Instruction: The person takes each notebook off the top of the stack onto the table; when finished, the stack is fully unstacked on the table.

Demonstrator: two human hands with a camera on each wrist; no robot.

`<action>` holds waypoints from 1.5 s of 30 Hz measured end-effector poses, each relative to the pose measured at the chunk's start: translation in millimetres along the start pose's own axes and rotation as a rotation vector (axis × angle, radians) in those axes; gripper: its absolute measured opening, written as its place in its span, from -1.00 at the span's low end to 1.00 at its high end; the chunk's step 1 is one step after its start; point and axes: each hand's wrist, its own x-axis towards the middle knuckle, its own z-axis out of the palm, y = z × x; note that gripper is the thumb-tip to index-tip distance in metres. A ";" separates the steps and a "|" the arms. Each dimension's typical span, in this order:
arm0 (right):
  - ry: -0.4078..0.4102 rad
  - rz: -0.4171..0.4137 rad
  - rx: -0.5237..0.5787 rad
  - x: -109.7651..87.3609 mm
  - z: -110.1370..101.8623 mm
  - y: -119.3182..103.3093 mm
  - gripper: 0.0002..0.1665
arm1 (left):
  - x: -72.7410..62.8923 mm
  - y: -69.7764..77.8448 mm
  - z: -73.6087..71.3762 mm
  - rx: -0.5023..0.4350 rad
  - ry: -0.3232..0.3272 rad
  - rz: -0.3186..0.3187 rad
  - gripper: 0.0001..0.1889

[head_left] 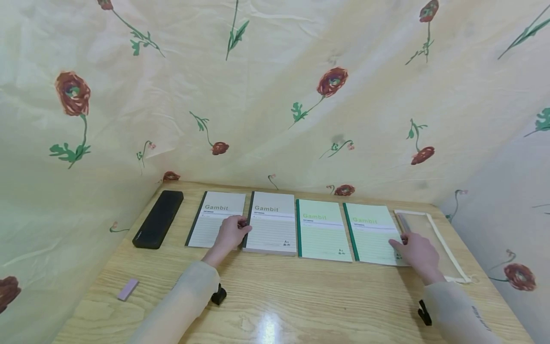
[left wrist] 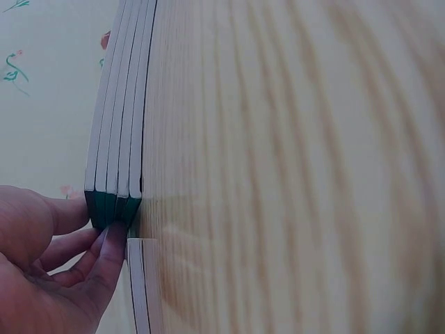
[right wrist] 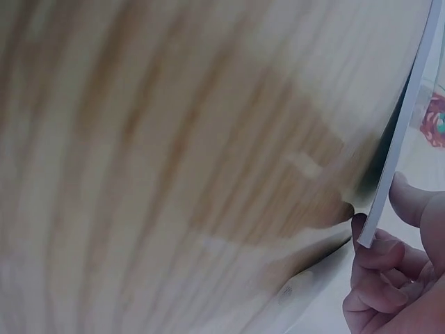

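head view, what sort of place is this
Probably a desk for writing or study: a wooden tabletop holds Gambit notebooks and a black case, with flower-print sheeting behind it.

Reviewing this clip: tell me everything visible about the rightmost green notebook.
The rightmost green notebook is closed and face up on the wooden table, between another green notebook and a translucent pouch. Its pale green, paper-looking cover shows "Gambit", a lilac band and ruled lines; a darker green spine strip runs along its left side. The right hand pinches its right edge, thumb above, fingers beneath; that edge looks slightly raised in the wrist view.
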 end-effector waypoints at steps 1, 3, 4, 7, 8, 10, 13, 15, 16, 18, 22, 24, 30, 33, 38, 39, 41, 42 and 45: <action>0.002 0.004 -0.004 -0.2 0.3 -0.4 -0.22 | 0.0 0.0 0.1 0.001 0.000 0.001 -0.78; 0.002 0.017 -0.012 -0.3 0.9 -1.3 -0.23 | -0.1 0.2 0.2 0.000 -0.001 0.000 -0.78; -0.001 0.025 -0.015 -0.2 1.2 -1.7 -0.23 | -0.1 0.4 0.3 0.001 -0.001 0.001 -0.78; -0.008 0.048 -0.017 0.5 2.4 -2.2 -0.22 | 0.0 0.9 0.7 0.004 0.001 0.001 -0.79; -0.008 0.052 -0.019 0.6 2.7 -2.2 -0.22 | 0.1 1.0 0.8 0.004 0.002 0.000 -0.79; -0.007 0.056 -0.017 0.6 3.2 -1.9 -0.24 | 0.2 1.3 1.0 0.005 0.001 -0.003 -0.79; 0.005 0.044 -0.007 0.0 3.9 -1.5 -0.29 | 0.2 1.9 1.0 0.002 -0.003 -0.012 -0.78; 0.015 0.032 0.008 -0.6 4.3 -1.8 -0.32 | 0.2 2.2 1.1 0.000 -0.005 -0.015 -0.78; 0.020 0.029 0.018 -1.0 4.2 -2.4 -0.33 | 0.2 2.4 1.1 -0.002 -0.007 -0.017 -0.78; 0.032 0.017 0.029 -1.0 4.3 -3.8 -0.33 | 0.7 2.2 1.5 -0.002 -0.008 -0.015 -0.77; 0.040 -0.001 0.040 1.6 2.6 -13.2 -0.32 | 1.2 2.0 2.3 -0.001 -0.011 -0.013 -0.77; 0.038 -0.012 0.039 4.4 2.9 -20.4 -0.32 | 1.0 2.2 2.5 0.001 -0.011 -0.012 -0.77; 0.037 -0.058 0.053 14.2 7.2 -50.0 -0.35 | -0.3 3.8 1.6 -0.002 -0.014 -0.025 -0.76; 0.065 -0.083 0.055 18.3 10.3 -70.8 -0.38 | -1.0 4.2 0.6 -0.004 -0.015 -0.034 -0.76; 0.076 -0.108 0.096 23.4 15.2 -110.8 -0.43 | -2.3 5.0 -1.1 -0.002 -0.018 -0.042 -0.74; 0.071 -0.115 0.109 24.4 16.4 -118.8 -0.43 | -2.5 5.1 -1.4 0.001 -0.018 -0.041 -0.74; 0.058 -0.134 0.129 25.5 18.5 -135.5 -0.43 | -2.8 5.8 -1.7 0.003 -0.018 -0.043 -0.74; 0.054 -0.146 0.135 26.1 20.7 -143.2 -0.43 | -2.9 6.1 -1.8 0.004 -0.018 -0.044 -0.74; 0.029 -0.175 0.167 26.7 29.3 -164.9 -0.43 | -2.9 6.4 -1.8 0.008 -0.019 -0.041 -0.76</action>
